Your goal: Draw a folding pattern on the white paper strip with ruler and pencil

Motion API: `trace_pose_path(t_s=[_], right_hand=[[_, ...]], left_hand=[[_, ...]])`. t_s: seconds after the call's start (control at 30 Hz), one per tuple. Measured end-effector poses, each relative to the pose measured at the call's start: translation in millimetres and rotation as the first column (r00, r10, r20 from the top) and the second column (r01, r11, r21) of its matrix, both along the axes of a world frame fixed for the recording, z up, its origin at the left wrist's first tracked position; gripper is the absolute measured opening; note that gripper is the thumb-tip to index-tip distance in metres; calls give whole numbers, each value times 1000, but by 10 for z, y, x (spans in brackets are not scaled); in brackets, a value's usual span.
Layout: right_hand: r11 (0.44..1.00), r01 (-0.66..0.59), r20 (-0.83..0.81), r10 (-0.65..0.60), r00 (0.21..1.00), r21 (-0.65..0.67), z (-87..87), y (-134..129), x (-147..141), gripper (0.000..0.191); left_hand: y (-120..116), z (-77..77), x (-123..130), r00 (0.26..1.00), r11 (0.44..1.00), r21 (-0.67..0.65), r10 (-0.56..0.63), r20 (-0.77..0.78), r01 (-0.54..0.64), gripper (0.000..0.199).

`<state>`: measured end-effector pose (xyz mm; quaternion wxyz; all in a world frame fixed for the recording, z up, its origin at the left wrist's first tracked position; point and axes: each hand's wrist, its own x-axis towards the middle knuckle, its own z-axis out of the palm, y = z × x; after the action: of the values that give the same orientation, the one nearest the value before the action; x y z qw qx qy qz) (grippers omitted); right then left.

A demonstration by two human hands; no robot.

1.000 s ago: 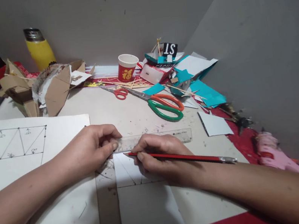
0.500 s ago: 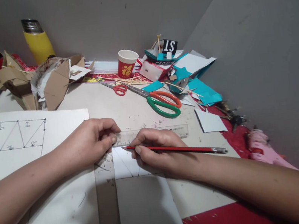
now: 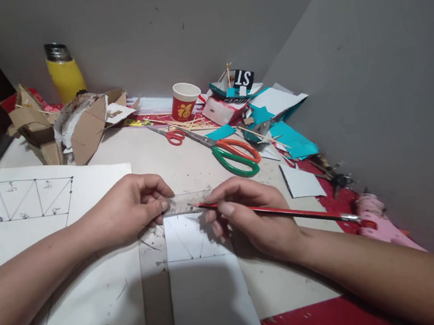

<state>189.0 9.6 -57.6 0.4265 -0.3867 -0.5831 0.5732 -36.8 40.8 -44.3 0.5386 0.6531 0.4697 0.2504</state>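
My left hand (image 3: 135, 206) is closed on the left end of a clear plastic ruler (image 3: 181, 204), thumb and fingers pinching it. The ruler lies across the top edge of a white card strip (image 3: 209, 302), which has slanted pencil lines near its top and marks at its bottom. In my right hand (image 3: 257, 217) is a red and black pencil (image 3: 300, 209), its tip over the ruler. That hand hides the ruler's right part. Under my left forearm lies a white sheet (image 3: 112, 307) with a drawn row of triangles.
Large scissors (image 3: 236, 156) and small red-handled scissors (image 3: 175, 137) lie beyond the ruler. Behind are a paper cup (image 3: 186, 102), thin sticks (image 3: 196, 124), a yellow bottle (image 3: 66, 79) and cardboard pieces (image 3: 89, 131). Card scraps (image 3: 301, 180) and a pink glue gun (image 3: 386, 231) sit right.
My right hand has moved right with the pencil, and its tip has gone from the strip's top edge to over the ruler. My left hand stays on the ruler. The view has shifted slightly.
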Motion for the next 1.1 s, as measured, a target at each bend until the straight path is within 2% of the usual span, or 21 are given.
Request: trace_pose_path(t_s=[0.07, 0.13, 0.23, 0.3, 0.4, 0.5, 0.6, 0.7, 0.83, 0.97, 1.03, 1.1], right_hand=[[994, 38, -60, -32, 998, 100, 34, 7, 38, 12], [962, 123, -119, -96, 988, 246, 65, 27, 75, 16], [842, 293, -176, -238, 955, 453, 97, 81, 133, 24], [748, 348, -134, -333, 933, 565, 123, 130, 177, 27], [628, 248, 86, -452, 888, 738, 173, 233, 247, 25], [582, 23, 328, -490, 807, 813, 185, 381, 316, 22], [500, -159, 421, -472, 774, 852, 135, 531, 375, 20], [425, -227, 432, -483, 762, 876, 89, 606, 402, 17], [372, -280, 440, -472, 764, 885, 101, 585, 368, 14], [314, -341, 457, -473, 754, 886, 124, 549, 314, 14], [309, -346, 460, -485, 744, 886, 128, 541, 308, 15], [337, -338, 469, -479, 742, 879, 140, 531, 320, 14]], left_hand=[[8, 28, -14, 999, 998, -53, 21, 42, -19, 7], [21, 61, -30, 995, 995, -91, 52, 81, -45, 6], [35, 127, -49, 989, 989, -134, 85, 117, -69, 6], [32, 178, -55, 988, 984, -163, 92, 125, -71, 6], [7, 258, -49, 986, 979, -191, 101, 136, -73, 7], [-25, 333, -35, 978, 973, -216, 117, 175, -77, 10], [-40, 385, -25, 973, 971, -226, 123, 195, -77, 14], [-43, 392, -25, 983, 964, -263, 75, 167, -29, 17], [-76, 346, -18, 992, 937, -335, -63, 110, 97, 19], [-108, 295, -4, 987, 950, -271, -145, 62, 156, 18], [-102, 285, -6, 989, 965, -213, -149, 20, 150, 21], [-82, 285, -18, 994, 986, -127, -108, -33, 103, 23]])
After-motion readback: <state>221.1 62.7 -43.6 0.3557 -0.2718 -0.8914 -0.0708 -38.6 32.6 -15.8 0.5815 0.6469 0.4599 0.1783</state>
